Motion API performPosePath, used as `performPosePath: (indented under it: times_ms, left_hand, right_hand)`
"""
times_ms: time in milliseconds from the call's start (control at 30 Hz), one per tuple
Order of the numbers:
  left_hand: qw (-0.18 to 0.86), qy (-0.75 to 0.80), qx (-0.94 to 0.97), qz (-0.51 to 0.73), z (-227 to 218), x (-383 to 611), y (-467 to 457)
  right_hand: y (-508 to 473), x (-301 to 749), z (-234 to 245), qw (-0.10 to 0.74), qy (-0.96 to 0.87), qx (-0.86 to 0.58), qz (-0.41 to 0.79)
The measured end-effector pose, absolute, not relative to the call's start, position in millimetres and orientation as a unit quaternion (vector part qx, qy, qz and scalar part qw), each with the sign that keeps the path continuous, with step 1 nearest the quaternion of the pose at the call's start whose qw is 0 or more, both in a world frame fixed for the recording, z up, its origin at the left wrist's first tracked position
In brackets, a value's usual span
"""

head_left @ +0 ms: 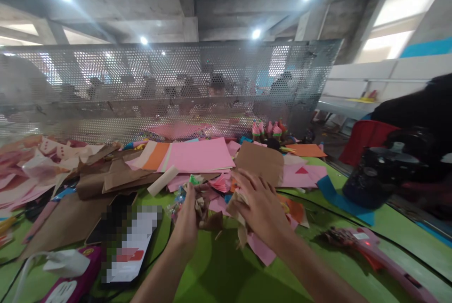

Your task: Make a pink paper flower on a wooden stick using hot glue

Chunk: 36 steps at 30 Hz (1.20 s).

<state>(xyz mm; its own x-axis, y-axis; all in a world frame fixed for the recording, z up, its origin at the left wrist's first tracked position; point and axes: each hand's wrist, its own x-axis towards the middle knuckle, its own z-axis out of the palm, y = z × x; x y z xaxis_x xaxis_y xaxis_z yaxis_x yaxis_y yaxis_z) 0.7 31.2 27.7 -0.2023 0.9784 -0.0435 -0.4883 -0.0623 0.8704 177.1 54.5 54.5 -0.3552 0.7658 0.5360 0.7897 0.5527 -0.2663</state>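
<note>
My left hand (188, 220) stands on edge at the left of a heap of crumpled paper scraps (201, 204), its fingers stretched upward against them. Across the heap, my right hand (261, 206) bends over a crumpled tan paper scrap (240, 198), which sits between its thumb and fingers. A fan-folded pink paper piece (221, 182) and a small green piece (194, 179) lie between the hands. Beneath my right wrist, a pink paper piece (262, 249) pokes out over the green table (222, 270).
Pink sheets (199, 154), brown cardboard (260, 159) and a tan roll (162, 180) lie behind. Left are a phone (136, 241) and a magenta power strip (63, 289). A pink tool (384, 251), cable and dark jug (370, 178) stand right. A perforated metal screen (169, 77) rises behind.
</note>
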Motion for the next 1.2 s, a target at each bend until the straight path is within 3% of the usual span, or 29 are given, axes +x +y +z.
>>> performPosePath:
  times_ms: [100,300,533,900,1200]
  left_hand:
    - [0.642,0.314,0.273,0.644,32.8,2.8,29.6]
    - [0.720,0.239,0.288,0.585,40.6,10.6,23.9]
    - [0.707,0.268,0.353,0.551,34.2,8.0,15.1]
    - [0.675,0.292,0.404,0.544,31.0,9.3,15.6]
    - [0.620,0.395,0.431,0.524,28.1,-1.2,27.3]
  right_hand:
    - [45.6,173.0,59.0,0.357,-0.829,-0.425,-0.067]
    - [33.0,163.0,56.0,0.364,-0.857,-0.364,0.030]
    - [37.4,161.8,50.8,0.390,-0.829,-0.380,0.131]
    - [30.3,156.4,53.7,0.421,-0.816,-0.367,0.151]
    - [39.2,166.3,58.7,0.507,-0.652,-0.419,0.377]
